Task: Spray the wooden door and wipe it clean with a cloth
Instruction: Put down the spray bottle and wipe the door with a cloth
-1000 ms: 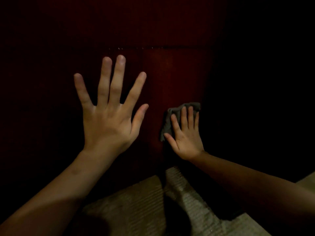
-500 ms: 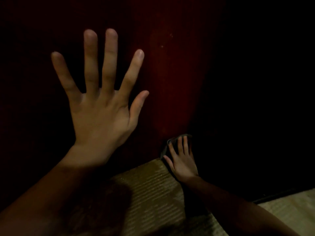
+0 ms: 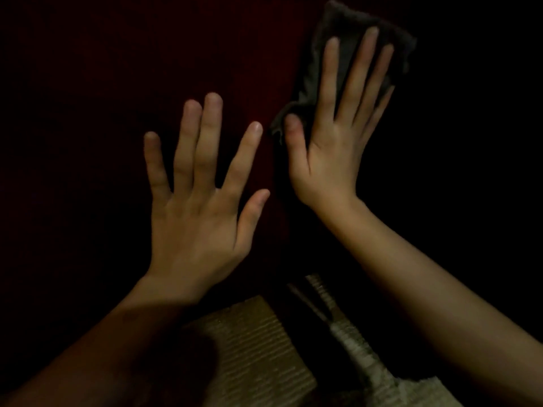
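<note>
The dark red wooden door (image 3: 258, 69) fills the upper view in dim light. My left hand (image 3: 202, 207) lies flat against it with fingers spread, holding nothing. To its upper right, my right hand (image 3: 335, 136) presses a grey cloth (image 3: 332, 27) flat against the door; the cloth shows above the fingertips and beside the thumb. No spray bottle is visible.
A beige ribbed floor mat (image 3: 252, 348) lies at the foot of the door, below my arms. The area right of the door is too dark to make out.
My right hand has swept the cloth up the door from near the floor to high on the panel. My left hand sits lower in the view than before.
</note>
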The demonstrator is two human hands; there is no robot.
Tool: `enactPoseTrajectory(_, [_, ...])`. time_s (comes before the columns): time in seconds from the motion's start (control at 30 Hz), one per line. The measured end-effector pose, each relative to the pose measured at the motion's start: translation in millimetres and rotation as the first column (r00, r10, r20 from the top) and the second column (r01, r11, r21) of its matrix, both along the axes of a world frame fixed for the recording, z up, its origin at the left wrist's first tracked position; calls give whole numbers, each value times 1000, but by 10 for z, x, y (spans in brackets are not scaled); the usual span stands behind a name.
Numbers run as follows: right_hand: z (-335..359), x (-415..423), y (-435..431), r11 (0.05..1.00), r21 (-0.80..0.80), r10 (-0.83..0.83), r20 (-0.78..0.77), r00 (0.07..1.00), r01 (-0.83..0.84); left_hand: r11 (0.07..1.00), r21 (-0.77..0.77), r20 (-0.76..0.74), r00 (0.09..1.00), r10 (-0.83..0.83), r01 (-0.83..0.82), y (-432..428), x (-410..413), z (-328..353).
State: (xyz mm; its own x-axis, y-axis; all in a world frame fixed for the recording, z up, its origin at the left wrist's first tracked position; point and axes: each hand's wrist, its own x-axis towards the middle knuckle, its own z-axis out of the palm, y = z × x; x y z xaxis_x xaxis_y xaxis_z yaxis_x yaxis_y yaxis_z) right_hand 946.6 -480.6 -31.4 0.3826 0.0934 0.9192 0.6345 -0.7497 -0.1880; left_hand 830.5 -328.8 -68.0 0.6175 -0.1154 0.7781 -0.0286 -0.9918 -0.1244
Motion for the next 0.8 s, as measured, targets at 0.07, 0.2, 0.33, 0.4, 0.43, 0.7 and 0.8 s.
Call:
enactPoseTrajectory(0.07, [-194, -69, 92, 998, -44, -35, -15, 999, 34, 1000, 23, 2, 1000, -1, 1, 94, -127, -44])
enactPoseTrajectory(0.2, [-1618, -357, 243, 896, -440, 23, -95, 995, -62, 996, 79, -28, 999, 44, -41, 452, -402, -161])
enactPoseTrajectory(0.33, [-2878, -624, 179, 628, -759, 35, -196, 980, -174, 991, 66, -63, 991, 120, -116, 791, -608, -177])
enactPoseTrajectory(0.4, [-3007, -706, 110, 551, -809, 4, -243, 970, -205, 988, 62, -70, 987, 144, -140, 934, -707, -133])
enactPoseTrajectory(0.43, [-2969, -736, 88, 539, -814, -4, -257, 967, -214, 986, 60, -65, 985, 157, -153, 998, -752, -110])
enactPoseTrajectory(0.7, [-394, -478, 677, 919, -393, 45, 109, 993, 1, 976, 56, 15, 978, 208, -208, 1406, -948, 170])
enactPoseTrajectory(0.8, [779, -429, 886, 982, -142, -93, 231, 968, 128, 977, 27, 34, 977, 213, -214, 1489, -1004, 286])
